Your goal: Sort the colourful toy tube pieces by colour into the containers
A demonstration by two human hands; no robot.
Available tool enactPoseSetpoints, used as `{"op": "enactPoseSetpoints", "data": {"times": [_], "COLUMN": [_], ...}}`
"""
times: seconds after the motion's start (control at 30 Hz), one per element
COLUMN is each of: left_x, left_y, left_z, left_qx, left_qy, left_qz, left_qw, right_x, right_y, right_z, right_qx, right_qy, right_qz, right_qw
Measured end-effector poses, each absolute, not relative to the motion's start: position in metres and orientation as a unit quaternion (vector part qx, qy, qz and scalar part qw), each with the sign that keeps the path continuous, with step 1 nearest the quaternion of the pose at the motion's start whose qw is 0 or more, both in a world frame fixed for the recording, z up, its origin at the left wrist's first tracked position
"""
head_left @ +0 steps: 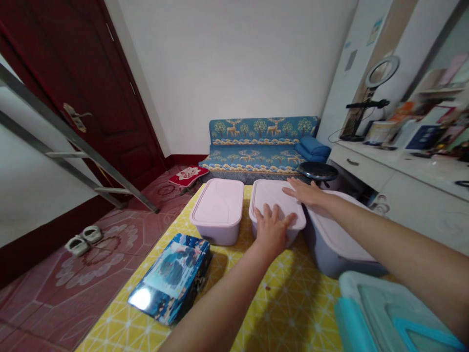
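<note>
A lidded pink plastic storage box (269,193) stands in the middle of the table's far half. On the near part of its lid lies my left hand (273,227), its fingers spread. My right hand (304,191) reaches to the lid's far right side with its fingers stretched out. Whether either hand presses down cannot be told. To the left is a similar pink box (218,208), lid on. A larger lidded box (344,225) stands close by on the right, partly covered by my right forearm.
A blue picture tin (172,274) lies at the left on the yellow tablecloth (271,313). A teal-and-clear case (388,308) sits at the near right. Beyond the table are a blue sofa (252,156) and a round black stool (318,170). A ladder (98,156) leans at the left.
</note>
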State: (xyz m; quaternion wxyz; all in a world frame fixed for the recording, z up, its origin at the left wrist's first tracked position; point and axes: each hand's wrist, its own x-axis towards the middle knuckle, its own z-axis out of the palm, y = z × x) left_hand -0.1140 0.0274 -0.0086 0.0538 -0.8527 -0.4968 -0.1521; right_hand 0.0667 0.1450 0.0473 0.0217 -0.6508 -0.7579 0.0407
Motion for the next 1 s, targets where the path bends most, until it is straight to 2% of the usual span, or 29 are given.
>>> {"op": "enactPoseSetpoints", "data": {"times": [0.33, 0.67, 0.83, 1.0], "left_x": [-0.117, -0.108, -0.090, -0.072], "left_y": [0.028, 0.019, 0.001, -0.004], "left_z": [-0.006, -0.002, 0.007, 0.005], "left_qx": [-0.859, -0.869, -0.924, -0.967], "left_qy": [-0.487, -0.469, -0.324, -0.177], "left_qz": [-0.145, -0.154, -0.201, -0.183], "left_qw": [0.059, 0.037, 0.018, -0.028], "right_x": [0.125, 0.171, 0.189, 0.197], "right_y": [0.059, 0.014, 0.003, 0.000], "right_z": [0.055, 0.048, 0.054, 0.083], "right_qx": [-0.625, -0.663, -0.703, -0.706], "right_qy": [-0.778, -0.738, -0.696, -0.679], "right_qz": [0.052, 0.084, 0.072, 0.013], "right_qw": [0.044, 0.094, 0.128, 0.201]}}
